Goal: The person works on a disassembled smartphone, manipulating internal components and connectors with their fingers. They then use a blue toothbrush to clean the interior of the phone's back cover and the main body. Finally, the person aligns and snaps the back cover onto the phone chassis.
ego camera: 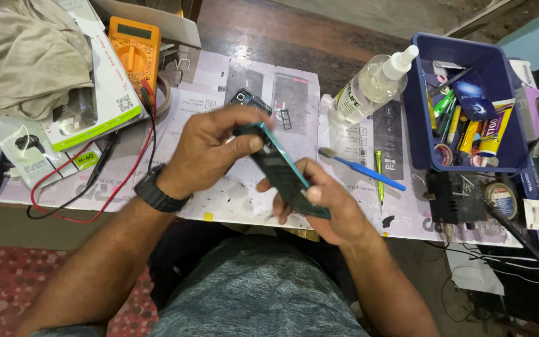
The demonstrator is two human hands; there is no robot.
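Both my hands hold a teal-edged phone (280, 170) tilted above the front edge of the workbench. My left hand (210, 150), with a black wristwatch on its wrist, grips the phone's upper end with the thumb on its dark face. My right hand (325, 203) clasps the lower end, thumb pressed on the edge. A second dark phone part (249, 100) lies on the paper just beyond my left hand.
A blue toothbrush (360, 168) and a yellow-green screwdriver (379, 175) lie right of the hands. A clear spray bottle (375, 81) leans against a blue bin (419, 137) of tools and tubes. An orange multimeter (133, 47) with red and black leads sits back left, beside a crumpled cloth (26, 56).
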